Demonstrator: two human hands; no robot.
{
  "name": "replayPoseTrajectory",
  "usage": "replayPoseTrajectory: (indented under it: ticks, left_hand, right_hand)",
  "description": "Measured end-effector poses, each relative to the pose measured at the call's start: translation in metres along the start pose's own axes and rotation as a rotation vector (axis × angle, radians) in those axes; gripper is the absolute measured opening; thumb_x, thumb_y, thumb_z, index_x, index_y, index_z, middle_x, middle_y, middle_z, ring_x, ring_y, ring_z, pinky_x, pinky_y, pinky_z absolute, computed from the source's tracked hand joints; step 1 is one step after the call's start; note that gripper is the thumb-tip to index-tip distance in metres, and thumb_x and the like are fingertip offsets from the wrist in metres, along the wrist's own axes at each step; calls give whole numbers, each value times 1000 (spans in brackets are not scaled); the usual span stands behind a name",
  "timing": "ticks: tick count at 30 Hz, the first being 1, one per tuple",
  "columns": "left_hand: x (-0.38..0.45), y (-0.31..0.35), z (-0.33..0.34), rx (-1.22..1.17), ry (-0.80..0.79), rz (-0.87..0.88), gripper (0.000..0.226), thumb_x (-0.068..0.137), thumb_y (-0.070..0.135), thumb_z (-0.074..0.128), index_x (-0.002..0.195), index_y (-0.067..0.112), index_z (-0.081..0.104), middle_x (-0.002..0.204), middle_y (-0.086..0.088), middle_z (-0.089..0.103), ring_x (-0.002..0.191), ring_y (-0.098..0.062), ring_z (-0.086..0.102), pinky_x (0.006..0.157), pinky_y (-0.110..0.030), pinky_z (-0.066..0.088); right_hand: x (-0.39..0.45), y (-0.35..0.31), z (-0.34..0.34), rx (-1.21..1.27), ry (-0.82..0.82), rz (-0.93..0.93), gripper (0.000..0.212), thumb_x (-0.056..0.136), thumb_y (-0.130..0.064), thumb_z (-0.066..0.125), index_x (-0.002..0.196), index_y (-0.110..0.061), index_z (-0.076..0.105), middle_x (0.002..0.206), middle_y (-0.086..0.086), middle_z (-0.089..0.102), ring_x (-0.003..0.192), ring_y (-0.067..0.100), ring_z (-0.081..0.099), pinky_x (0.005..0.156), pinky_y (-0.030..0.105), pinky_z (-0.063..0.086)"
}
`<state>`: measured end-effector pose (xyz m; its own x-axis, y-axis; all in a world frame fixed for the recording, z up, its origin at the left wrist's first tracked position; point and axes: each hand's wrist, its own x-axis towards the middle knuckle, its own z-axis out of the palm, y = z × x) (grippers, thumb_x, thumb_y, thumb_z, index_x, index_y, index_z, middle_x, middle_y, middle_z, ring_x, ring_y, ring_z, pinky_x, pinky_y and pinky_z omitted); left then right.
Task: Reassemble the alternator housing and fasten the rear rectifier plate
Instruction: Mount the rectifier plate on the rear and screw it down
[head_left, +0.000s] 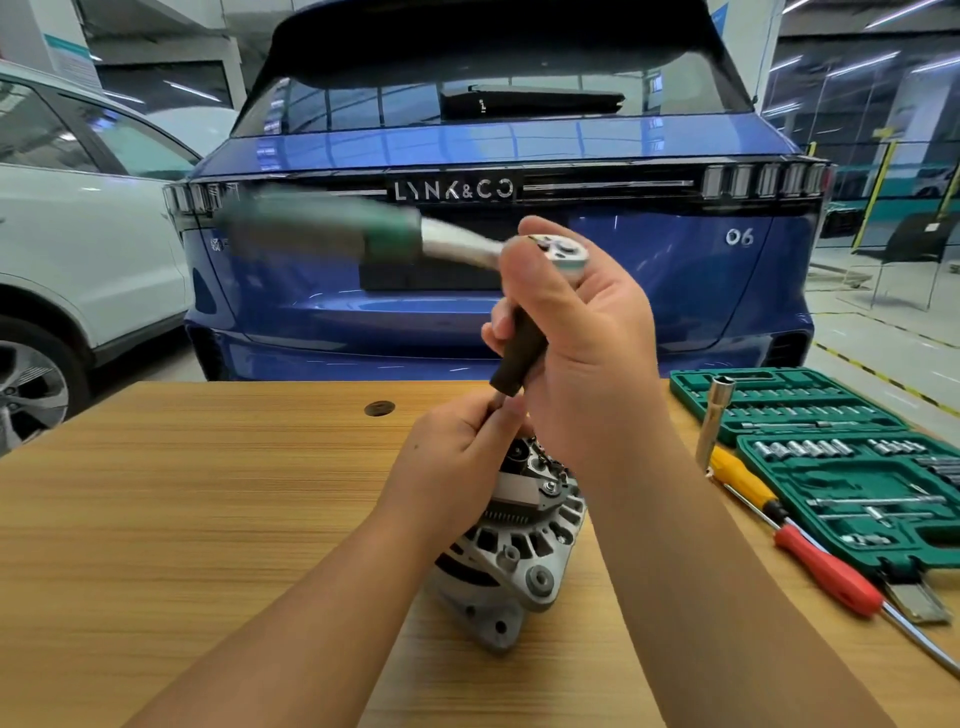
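— What are your hands doing right now?

— My right hand (582, 332) is wrapping around the dark extension bar (519, 353) just under the head of the one ratchet (563, 252), fingers curled tight. Its green handle (322, 228) is pointing left and blurring. My left hand (462, 441) is pinching the lower end of that bar between thumb and fingers, right above the alternator (519, 535).

— Where is the alternator sitting?

— It is lying on the wooden worktop (182, 519), in the middle, near me, with its rear plate end tilting up toward the tool. The bar's tip is hiding behind my left fingers, so I cannot tell what it is touching.

— What else are you seeing, counted?

— On the right, one open green socket case (831, 467). Beside it, two screwdrivers: one yellow-handled (737, 478), one red-handled (826, 571). One long tube socket (714, 421) is standing against the case. One round hole (379, 408) is showing in the far worktop. Beyond it, two cars: one blue (519, 145), one white (78, 234) on the left.
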<state>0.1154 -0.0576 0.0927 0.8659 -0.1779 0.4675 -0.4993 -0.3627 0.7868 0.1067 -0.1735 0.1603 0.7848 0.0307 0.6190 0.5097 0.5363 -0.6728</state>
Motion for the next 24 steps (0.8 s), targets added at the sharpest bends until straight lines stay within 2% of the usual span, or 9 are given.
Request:
replayPoseTrajectory:
  ticks: [3,7,10,12,15,17,18,21,24]
  left_hand:
    - [-1,1,0,35,-19,34,38,98,58,43,83,30,64,72,-4,65,67,-24,60,63,-49,50]
    - [0,0,-1,23,16,19,48,98,61,44,77,22,62,62,0,59,55,-14,50,54,-38,39]
    - [0,1,0,-12,17,14,60,89,72,42,76,17,61,68,-10,63,62,-30,57,56,-48,46]
    - [0,1,0,-24,5,-11,51,88,68,44,72,22,61,64,-8,61,58,-28,56,58,-45,49]
    - [2,-3,1,-40,5,-50,34,87,53,49,59,35,59,54,8,53,55,-15,50,59,-44,46]
    - [2,-4,1,7,6,-5,36,89,58,46,62,36,57,54,13,52,53,-4,45,52,-23,38]
    - [1,-4,1,13,5,13,37,89,60,45,65,34,57,56,12,54,53,-3,45,51,-21,37]
    - [0,-3,0,16,-18,14,35,87,60,52,76,29,64,72,6,67,66,-11,60,62,-35,49]
    - [-1,-3,0,10,-43,-13,4,87,42,68,89,40,66,85,15,70,79,-4,66,69,-32,52]
  right_hand:
    - [-1,0,-1,-93,64,-14,14,87,-25,71,98,-17,68,66,-6,55,60,10,51,63,28,49]
    - [-3,-1,-1,49,-156,-4,36,90,-3,60,121,-22,60,76,-3,59,70,11,53,71,25,49]
    - [-5,5,3,-46,-139,-194,39,93,0,60,119,-29,60,80,1,59,68,15,55,70,29,49]
    - [-6,10,9,-114,-61,-284,38,94,-2,62,111,-36,64,75,2,54,60,17,50,60,28,46]
    - [-9,12,16,-170,11,-338,28,95,-9,63,106,-35,61,71,8,44,54,35,36,50,35,37]
    - [-9,11,16,-233,40,-347,22,96,-12,63,108,-30,57,69,9,45,55,40,39,49,34,39]
    - [-9,9,15,-255,54,-350,20,97,-12,61,108,-28,55,68,10,45,54,41,40,48,35,40]
    - [-7,5,14,-265,91,-339,15,97,-12,59,106,-23,54,66,14,43,52,44,39,46,39,38]
    - [-7,4,14,-259,102,-335,12,95,-15,58,105,-21,54,65,19,41,51,42,37,47,42,35]
